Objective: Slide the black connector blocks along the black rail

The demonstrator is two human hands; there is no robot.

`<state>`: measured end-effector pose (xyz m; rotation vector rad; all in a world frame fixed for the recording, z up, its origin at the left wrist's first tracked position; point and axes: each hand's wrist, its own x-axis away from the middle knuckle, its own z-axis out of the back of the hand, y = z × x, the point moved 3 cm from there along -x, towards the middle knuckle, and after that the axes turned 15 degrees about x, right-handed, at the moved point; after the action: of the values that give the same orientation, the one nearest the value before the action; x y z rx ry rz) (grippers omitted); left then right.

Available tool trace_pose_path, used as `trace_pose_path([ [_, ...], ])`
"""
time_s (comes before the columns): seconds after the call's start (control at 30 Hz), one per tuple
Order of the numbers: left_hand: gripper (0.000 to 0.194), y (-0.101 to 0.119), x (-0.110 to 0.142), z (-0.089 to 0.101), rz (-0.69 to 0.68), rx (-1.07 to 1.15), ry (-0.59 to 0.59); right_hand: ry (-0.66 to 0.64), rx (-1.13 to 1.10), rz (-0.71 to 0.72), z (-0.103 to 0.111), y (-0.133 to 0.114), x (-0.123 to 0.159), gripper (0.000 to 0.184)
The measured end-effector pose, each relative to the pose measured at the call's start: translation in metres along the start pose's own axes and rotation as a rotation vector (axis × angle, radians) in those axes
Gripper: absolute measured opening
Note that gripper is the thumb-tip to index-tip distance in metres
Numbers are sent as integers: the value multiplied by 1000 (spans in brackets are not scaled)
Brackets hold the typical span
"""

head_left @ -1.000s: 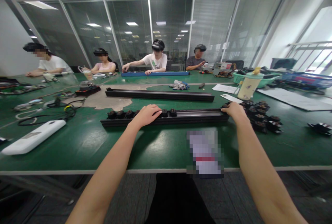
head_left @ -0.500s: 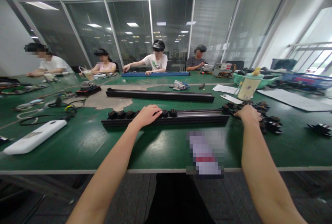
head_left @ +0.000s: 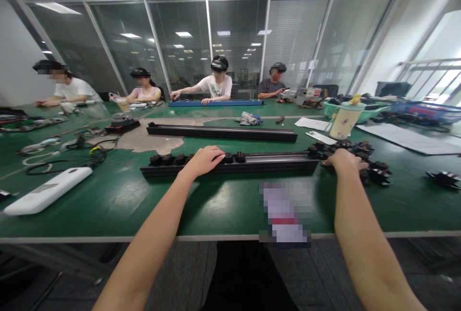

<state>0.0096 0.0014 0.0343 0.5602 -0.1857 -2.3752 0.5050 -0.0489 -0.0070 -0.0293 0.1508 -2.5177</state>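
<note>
No lettering is legible: the white shirt (head_left: 215,87) at the far side bears a print (too small to read), and the yellow cup (head_left: 343,122) at right shows unreadable marks.

The near rail (head_left: 266,167) is black, the table (head_left: 219,210) green.

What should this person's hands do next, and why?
Perhaps the right hand should lift one from the pile of black parts: it reaches over them, and the row of parts under the left hand stops short of the right end of the nearer black rail.
</note>
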Motion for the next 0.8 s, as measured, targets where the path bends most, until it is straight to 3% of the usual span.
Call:
trace_pose_path([
  [0.13,37,0,-1,0,13,-13,-13,25,-30,7,3,-3,8,58],
  [0.2,37,1,0,0,16,-12,-13,157,-38,29,11,-9,15,56],
  [0.3,38,2,0,1,8,-5,-9,425,-101,195,25,-29,33,52],
  [0.43,37,3,1,1,11,-5,-14,624,-200,521,31,-70,69,45],
  [0.53,36,3,2,2,26,-13,-18,612,-268,864,25,-109,107,45],
  [0.67,34,3,2,2,47,-30,-21,482,-363,1306,9,-153,159,46],
  [0.73,34,3,2,2,51,-26,-12,393,-369,1434,0,-168,177,53],
  [0.8,34,3,2,1,52,-23,-11,327,-348,1476,-8,-177,185,58],
])
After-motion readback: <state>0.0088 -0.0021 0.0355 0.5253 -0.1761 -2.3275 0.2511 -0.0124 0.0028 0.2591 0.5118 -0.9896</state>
